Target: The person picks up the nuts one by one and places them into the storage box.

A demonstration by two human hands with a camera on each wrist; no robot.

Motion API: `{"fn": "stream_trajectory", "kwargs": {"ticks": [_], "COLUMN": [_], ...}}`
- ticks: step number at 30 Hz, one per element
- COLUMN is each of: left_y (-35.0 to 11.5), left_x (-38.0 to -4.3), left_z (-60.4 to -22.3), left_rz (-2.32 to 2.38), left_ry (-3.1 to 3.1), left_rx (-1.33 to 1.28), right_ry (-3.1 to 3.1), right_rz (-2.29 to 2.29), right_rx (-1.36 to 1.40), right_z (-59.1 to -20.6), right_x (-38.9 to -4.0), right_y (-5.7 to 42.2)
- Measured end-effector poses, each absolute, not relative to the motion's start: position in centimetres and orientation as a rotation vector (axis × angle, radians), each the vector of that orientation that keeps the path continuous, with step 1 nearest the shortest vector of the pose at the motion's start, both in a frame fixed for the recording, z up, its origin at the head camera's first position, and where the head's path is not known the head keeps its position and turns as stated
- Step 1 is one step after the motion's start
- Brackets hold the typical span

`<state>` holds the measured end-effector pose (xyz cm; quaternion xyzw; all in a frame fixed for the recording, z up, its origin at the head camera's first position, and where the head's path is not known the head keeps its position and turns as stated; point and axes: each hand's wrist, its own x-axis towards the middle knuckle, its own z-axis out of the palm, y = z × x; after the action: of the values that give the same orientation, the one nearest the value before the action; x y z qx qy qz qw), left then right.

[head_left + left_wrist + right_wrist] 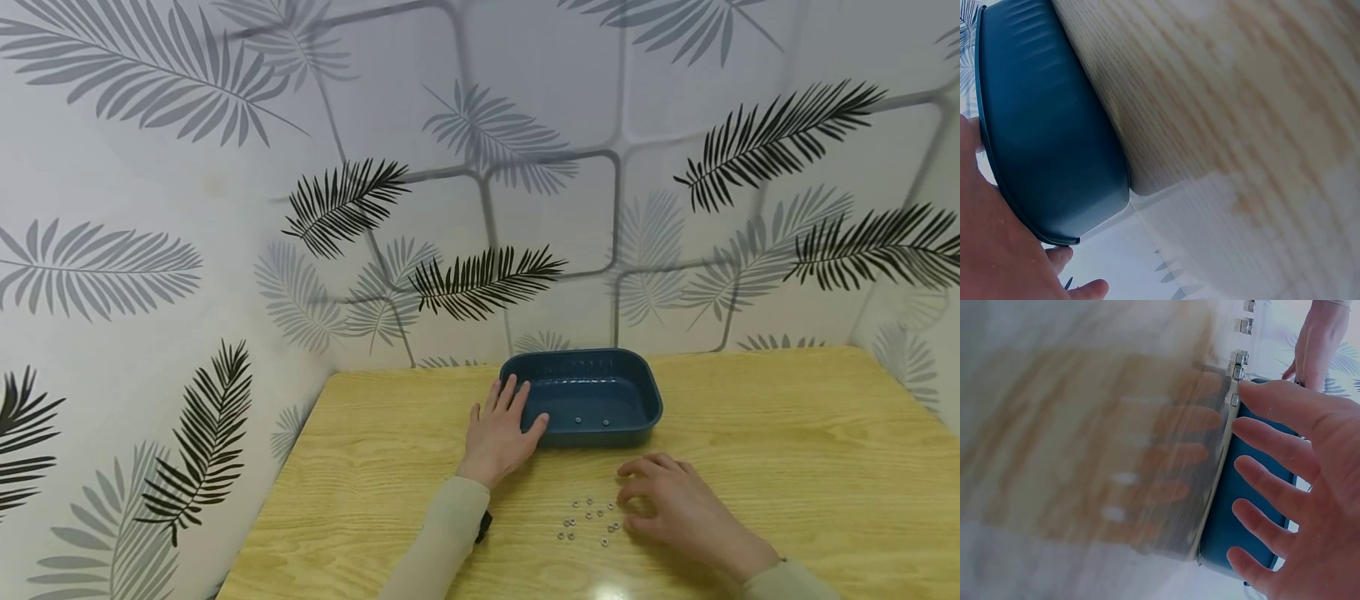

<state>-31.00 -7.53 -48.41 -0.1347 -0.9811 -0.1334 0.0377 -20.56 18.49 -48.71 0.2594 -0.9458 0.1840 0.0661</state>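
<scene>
A dark blue rectangular basin [592, 437] stands on the table near the wall, with two small metal nuts [606, 422] inside it. My left hand [498, 437] rests on the basin's left rim, fingers spread; in the left wrist view the basin's side wall [1054, 125] fills the upper left. Several more small nuts [588, 515] lie scattered on the table in front of the basin. Just right of them hovers my right hand [675, 508], fingers loosely bent and apart. The right wrist view shows nothing between its fingers [1272, 481], with nuts [1245, 325] beyond the thumb.
The wood-grain table [795, 442] reaches out to both sides of the basin. Behind it rises a wall [547, 217] with a grey and black leaf pattern, close to the basin's far side. A dark band [484, 527] shows at the left wrist.
</scene>
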Motion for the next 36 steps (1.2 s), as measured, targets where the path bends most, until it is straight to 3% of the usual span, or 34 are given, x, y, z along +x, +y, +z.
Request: {"fn": "stream_trajectory", "kwargs": {"ticks": [36], "left_y": [-7.56], "left_x": [-30.58], "left_z": [-47.73], "left_rz": [-0.42], "left_ry": [-3.021], "left_rx": [-0.432], "right_ry": [-2.836], "right_rz": [0.5], "right_rx": [0.875], "right_z": [-48.82], "right_x": [-21.31], "right_y": [17.48]}}
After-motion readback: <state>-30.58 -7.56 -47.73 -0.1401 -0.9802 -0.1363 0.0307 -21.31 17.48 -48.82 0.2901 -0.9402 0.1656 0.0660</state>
